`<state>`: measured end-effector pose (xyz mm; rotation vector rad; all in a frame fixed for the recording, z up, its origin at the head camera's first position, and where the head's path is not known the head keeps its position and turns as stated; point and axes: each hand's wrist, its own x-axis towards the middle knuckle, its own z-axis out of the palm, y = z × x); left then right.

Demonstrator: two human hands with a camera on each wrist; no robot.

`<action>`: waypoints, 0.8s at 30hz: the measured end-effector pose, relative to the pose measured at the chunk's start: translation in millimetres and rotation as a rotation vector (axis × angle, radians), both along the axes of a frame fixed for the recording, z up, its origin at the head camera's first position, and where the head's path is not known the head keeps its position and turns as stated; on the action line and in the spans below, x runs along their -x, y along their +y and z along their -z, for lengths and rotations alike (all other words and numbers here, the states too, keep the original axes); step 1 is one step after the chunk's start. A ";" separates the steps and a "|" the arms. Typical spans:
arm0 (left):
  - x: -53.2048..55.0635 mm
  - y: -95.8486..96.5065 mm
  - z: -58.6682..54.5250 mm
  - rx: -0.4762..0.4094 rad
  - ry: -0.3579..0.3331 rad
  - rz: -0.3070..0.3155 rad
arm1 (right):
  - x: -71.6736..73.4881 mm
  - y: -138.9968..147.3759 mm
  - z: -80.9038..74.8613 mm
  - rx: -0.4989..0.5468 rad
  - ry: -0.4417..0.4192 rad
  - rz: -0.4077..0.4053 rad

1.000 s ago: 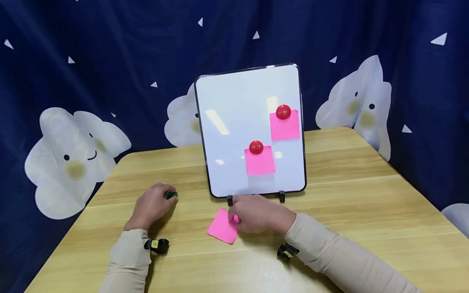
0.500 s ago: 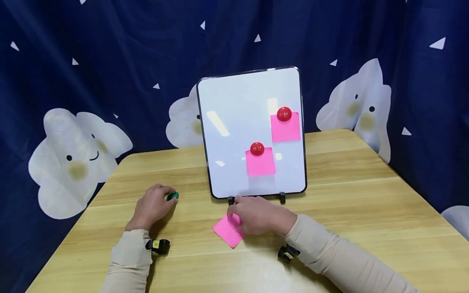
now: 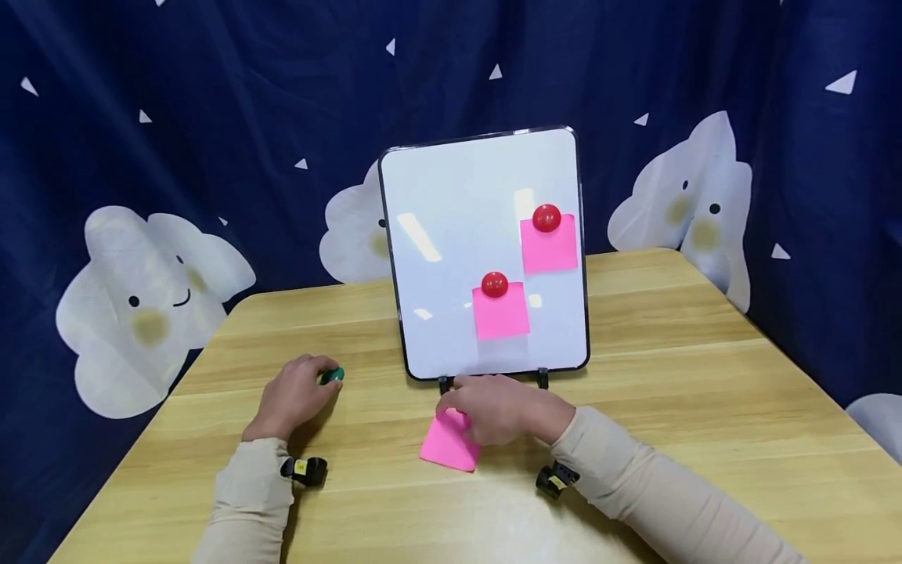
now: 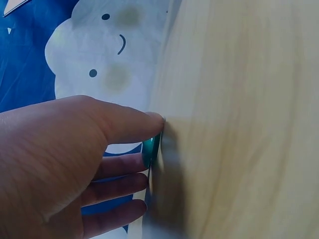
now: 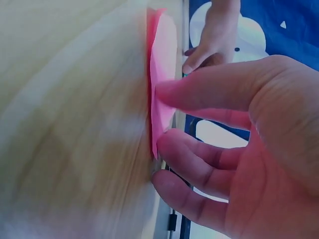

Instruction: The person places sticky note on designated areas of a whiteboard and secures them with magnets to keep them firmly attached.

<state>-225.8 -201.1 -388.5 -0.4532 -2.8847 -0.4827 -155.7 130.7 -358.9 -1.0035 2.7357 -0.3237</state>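
My left hand (image 3: 292, 398) rests low over the wooden table on the left, thumb and fingers around a green round magnet (image 3: 333, 376). Up close in the left wrist view, the thumb tip lies against the green magnet (image 4: 149, 152), and the fingers partly hide it. Just in front of the board's foot, my right hand (image 3: 506, 409) pinches a pink sticky note (image 3: 449, 448) by its upper edge. In the right wrist view the note (image 5: 159, 64) appears edge-on, slightly bent, close to the tabletop, with the thumb pressing its face.
A whiteboard (image 3: 451, 196) with a black frame stands tilted on small black feet (image 3: 543, 379). Two pink notes, upper (image 3: 550, 251) and lower (image 3: 501, 317), hang there under red round magnets (image 3: 495, 284). The wooden table (image 3: 676, 352) reaches back to a dark blue cloud-patterned curtain (image 3: 451, 63).
The pink note under my right hand has slid a little to the right and turned, its lower edge now more level. The left hand stays in place with the green magnet.
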 end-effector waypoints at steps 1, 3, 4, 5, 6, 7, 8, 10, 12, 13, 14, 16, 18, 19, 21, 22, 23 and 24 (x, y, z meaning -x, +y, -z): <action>0.2 0.4 -0.3 -0.001 -0.001 0.002 | 0.4 0.2 0.0 0.008 0.002 0.002; 0.8 1.2 -1.2 -0.003 -0.005 0.003 | 0.9 0.4 -0.3 0.024 0.005 0.003; 1.4 1.5 -1.5 -0.003 -0.007 0.002 | 1.0 0.6 -0.5 0.033 0.009 0.001; 1.9 1.7 -1.8 -0.003 -0.010 0.001 | 1.2 0.7 -0.5 0.042 0.014 -0.006; 2.4 1.8 -2.0 -0.003 -0.014 -0.001 | 1.4 0.6 -0.1 0.048 0.021 -0.015; 2.9 1.7 -2.2 -0.002 -0.016 -0.003 | 1.6 0.5 0.2 0.055 0.025 -0.027; 3.3 1.5 -2.4 0.002 -0.021 -0.005 | 1.6 0.4 0.7 0.059 0.027 -0.038; 4.0 0.7 -2.4 0.010 -0.028 -0.007 | 2.0 0.4 1.3 0.060 0.031 -0.058; 4.4 -0.3 -2.2 0.016 -0.034 -0.007 | 2.1 1.4 0.7 0.054 0.018 -0.064; 4.4 -0.8 -1.9 0.019 -0.034 -0.006 | 2.3 2.2 0.2 0.050 0.012 -0.063; 4.3 -1.4 -1.6 0.021 -0.034 -0.006 | 2.5 3.2 -0.2 0.045 0.008 -0.063; 3.8 -2.3 -0.9 0.020 -0.034 -0.004 | 2.9 5.2 -1.3 0.036 -0.005 -0.059; 3.3 -2.9 -0.6 0.020 -0.030 -0.003 | 3.6 6.8 -1.4 0.036 -0.014 -0.059; 3.1 -2.7 -0.5 0.020 -0.029 -0.003 | 3.9 7.5 -1.2 0.040 -0.020 -0.060; 2.7 -2.1 -0.7 0.021 -0.029 -0.002 | 4.5 8.5 -0.8 0.049 -0.034 -0.057; 2.5 -1.9 -1.1 0.020 -0.028 -0.002 | 4.9 8.7 -0.4 0.053 -0.039 -0.055; 2.2 -1.5 -1.5 0.020 -0.028 -0.001 | 5.1 8.9 0.1 0.059 -0.044 -0.051; 1.7 -1.3 -1.9 0.020 -0.027 -0.001 | 5.3 8.8 0.4 0.062 -0.046 -0.048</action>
